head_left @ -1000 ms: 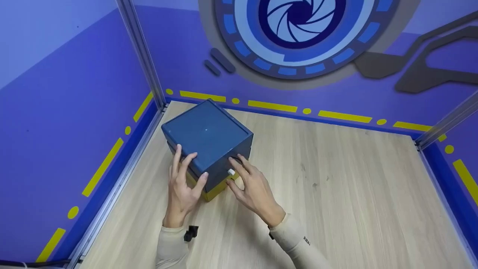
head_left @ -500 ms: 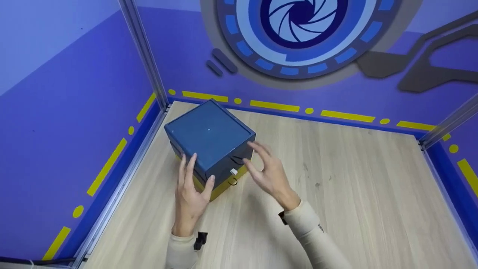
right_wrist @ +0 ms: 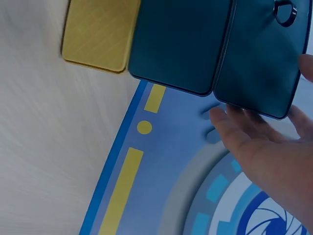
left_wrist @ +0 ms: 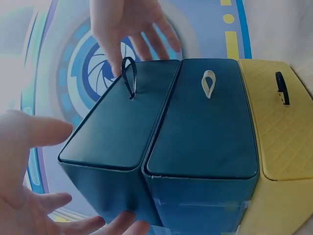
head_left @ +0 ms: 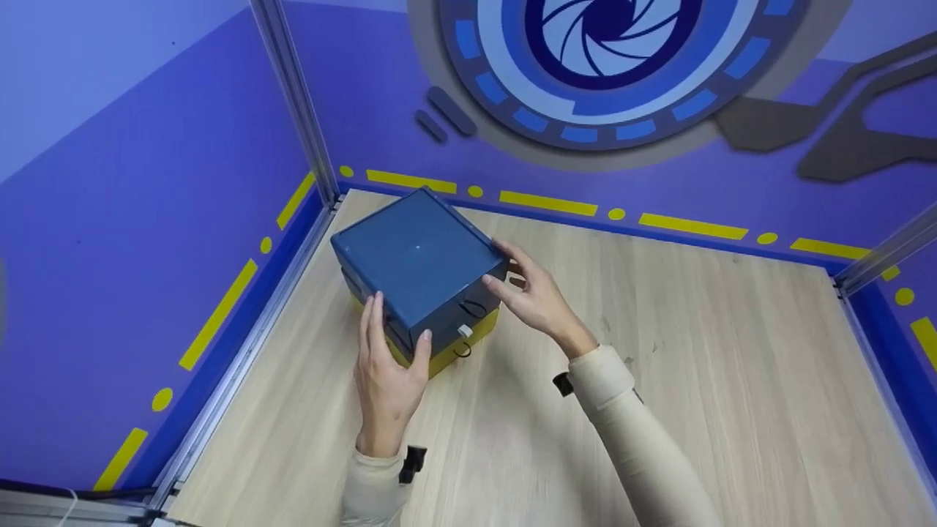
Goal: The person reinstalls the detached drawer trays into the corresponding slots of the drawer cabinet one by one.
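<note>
Three stacked drawer boxes stand cornerwise: a dark blue top box (head_left: 417,249), a dark blue middle box (left_wrist: 205,127) and a yellow bottom box (head_left: 446,359). Their fronts carry a black loop (left_wrist: 129,78), a white loop (left_wrist: 209,84) and another black loop (left_wrist: 282,89). My left hand (head_left: 392,380) spans the near left corner, with its fingers along the left side and thumb by the front. At the right corner is my right hand (head_left: 538,296), its fingers at the right side of the top box and thumb at the upper front edge. Both hands' fingers are nearly straight.
The stack stands on a light wood table (head_left: 659,410), towards its back left. Behind rises a blue-purple back wall (head_left: 351,95) with a round emblem; a similar left wall (head_left: 146,219) meets it at a metal post (head_left: 293,102).
My right hand has moved from the front loops up and right to the right corner of the top box. My left hand stays at the left corner. The head view has shifted slightly.
</note>
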